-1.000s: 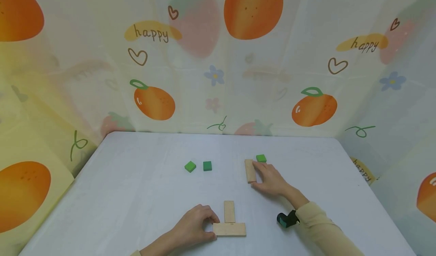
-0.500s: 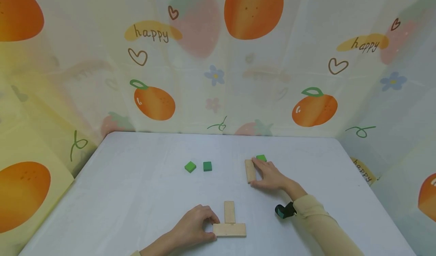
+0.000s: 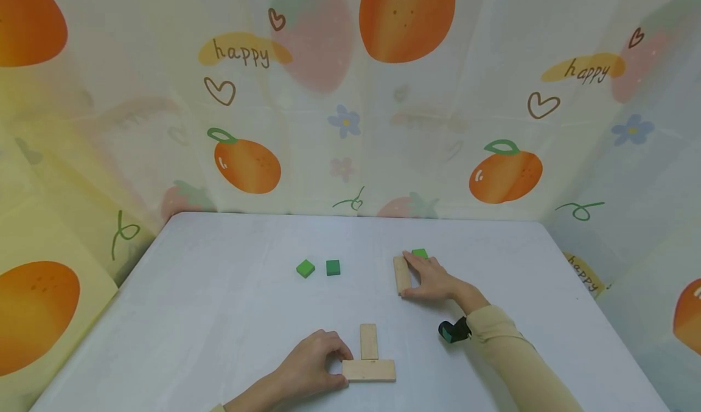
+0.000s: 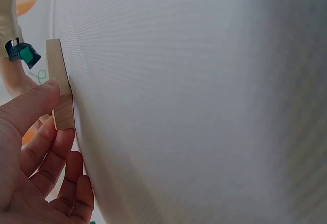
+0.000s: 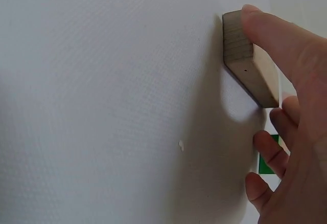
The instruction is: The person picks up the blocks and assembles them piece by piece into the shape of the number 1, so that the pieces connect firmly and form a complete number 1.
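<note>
Near the table's front, a plain wooden block (image 3: 372, 370) lies crosswise, its left end pinched between the thumb and fingers of my left hand (image 3: 309, 363). A second wooden block (image 3: 369, 341) extends straight back from its middle, the two forming an upside-down T. Farther back and to the right, my right hand (image 3: 434, 281) grips a third wooden block (image 3: 401, 273), thumb at its near end and index finger at the far end. In the right wrist view, that block (image 5: 239, 40) shows the thumb on its end face; the other fingers are spread lower down.
Two green cubes, one lighter (image 3: 305, 269) and one darker (image 3: 333, 268), sit at the back middle of the white table (image 3: 219, 314). Another green cube (image 3: 420, 253) is just behind my right hand, partly covered. A black wrist camera (image 3: 453, 331) hangs by the right sleeve.
My right hand has shifted slightly back and left, its index finger reaching to the block's far end. The left hand and the blocks look unmoved.
</note>
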Demonstrator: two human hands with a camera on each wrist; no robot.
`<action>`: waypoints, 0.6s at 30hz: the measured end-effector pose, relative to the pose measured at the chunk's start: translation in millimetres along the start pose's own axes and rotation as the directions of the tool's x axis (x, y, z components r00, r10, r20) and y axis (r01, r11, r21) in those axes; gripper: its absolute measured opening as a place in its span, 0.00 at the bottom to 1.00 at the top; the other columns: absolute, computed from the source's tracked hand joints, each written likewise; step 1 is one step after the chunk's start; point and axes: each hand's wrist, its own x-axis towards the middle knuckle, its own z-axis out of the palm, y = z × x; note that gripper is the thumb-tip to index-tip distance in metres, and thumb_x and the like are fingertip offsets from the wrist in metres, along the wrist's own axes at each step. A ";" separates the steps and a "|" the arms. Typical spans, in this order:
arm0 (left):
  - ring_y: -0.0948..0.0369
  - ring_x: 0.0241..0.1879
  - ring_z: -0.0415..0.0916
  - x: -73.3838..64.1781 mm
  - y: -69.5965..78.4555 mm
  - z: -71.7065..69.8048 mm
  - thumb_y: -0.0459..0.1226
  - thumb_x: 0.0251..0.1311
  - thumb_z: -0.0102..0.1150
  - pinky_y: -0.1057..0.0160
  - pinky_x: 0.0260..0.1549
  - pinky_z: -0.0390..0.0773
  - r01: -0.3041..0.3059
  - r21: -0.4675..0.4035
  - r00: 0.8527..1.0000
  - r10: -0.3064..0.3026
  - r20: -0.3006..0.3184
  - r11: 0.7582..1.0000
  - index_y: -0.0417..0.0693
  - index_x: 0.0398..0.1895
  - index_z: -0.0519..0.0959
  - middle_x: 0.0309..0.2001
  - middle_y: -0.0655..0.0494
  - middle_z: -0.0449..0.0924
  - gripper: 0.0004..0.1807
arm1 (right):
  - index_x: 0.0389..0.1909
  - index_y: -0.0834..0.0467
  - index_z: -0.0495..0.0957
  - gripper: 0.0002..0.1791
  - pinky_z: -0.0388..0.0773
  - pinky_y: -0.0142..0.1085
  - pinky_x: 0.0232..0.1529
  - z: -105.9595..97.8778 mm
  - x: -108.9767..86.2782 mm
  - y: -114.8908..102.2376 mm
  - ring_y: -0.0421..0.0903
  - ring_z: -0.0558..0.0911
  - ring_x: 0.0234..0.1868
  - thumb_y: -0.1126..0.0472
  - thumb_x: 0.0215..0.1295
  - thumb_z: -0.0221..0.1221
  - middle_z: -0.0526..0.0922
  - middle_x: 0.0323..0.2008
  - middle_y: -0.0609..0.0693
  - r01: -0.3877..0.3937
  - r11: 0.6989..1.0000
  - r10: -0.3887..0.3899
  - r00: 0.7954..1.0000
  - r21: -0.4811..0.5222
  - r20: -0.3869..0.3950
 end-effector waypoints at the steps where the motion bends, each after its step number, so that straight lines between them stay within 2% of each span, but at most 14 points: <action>1: 0.73 0.33 0.65 0.1 0.0 -0.1 0.43 0.38 0.73 0.71 0.34 0.70 0.003 -0.001 1.000 -0.003 0.002 1.000 0.60 0.34 0.80 0.32 0.76 0.74 0.16 | 0.69 0.65 0.50 0.50 0.57 0.56 0.59 -0.2 0.4 -0.3 0.60 0.62 0.59 0.44 0.53 0.62 0.58 0.67 0.61 -0.008 1.000 0.008 1.000 -0.002 0.006; 5: 0.73 0.33 0.65 0.3 0.2 0.0 0.43 0.38 0.73 0.72 0.33 0.69 0.010 -0.004 1.000 -0.010 0.004 1.000 0.60 0.34 0.80 0.32 0.76 0.74 0.16 | 0.69 0.63 0.51 0.50 0.60 0.55 0.57 -1.4 1.0 -1.0 0.59 0.63 0.56 0.43 0.51 0.63 0.59 0.67 0.61 -0.022 1.000 0.022 0.999 -0.010 0.023; 9: 0.73 0.33 0.65 0.0 0.3 0.2 0.43 0.38 0.73 0.71 0.33 0.69 0.003 0.001 1.000 -0.003 -0.001 1.000 0.60 0.34 0.80 0.32 0.76 0.74 0.16 | 0.68 0.65 0.51 0.51 0.57 0.56 0.59 -1.7 1.6 -0.4 0.60 0.63 0.58 0.44 0.51 0.63 0.60 0.66 0.62 0.002 1.000 -0.001 1.000 -0.031 0.023; 18: 0.73 0.32 0.65 0.0 0.2 0.0 0.43 0.38 0.73 0.72 0.33 0.69 -0.003 -0.001 1.000 0.003 -0.003 1.000 0.60 0.34 0.80 0.32 0.76 0.74 0.16 | 0.66 0.64 0.56 0.50 0.52 0.56 0.62 2.9 1.1 1.3 0.59 0.63 0.63 0.44 0.47 0.66 0.63 0.64 0.62 0.008 1.000 -0.008 0.999 0.000 -0.048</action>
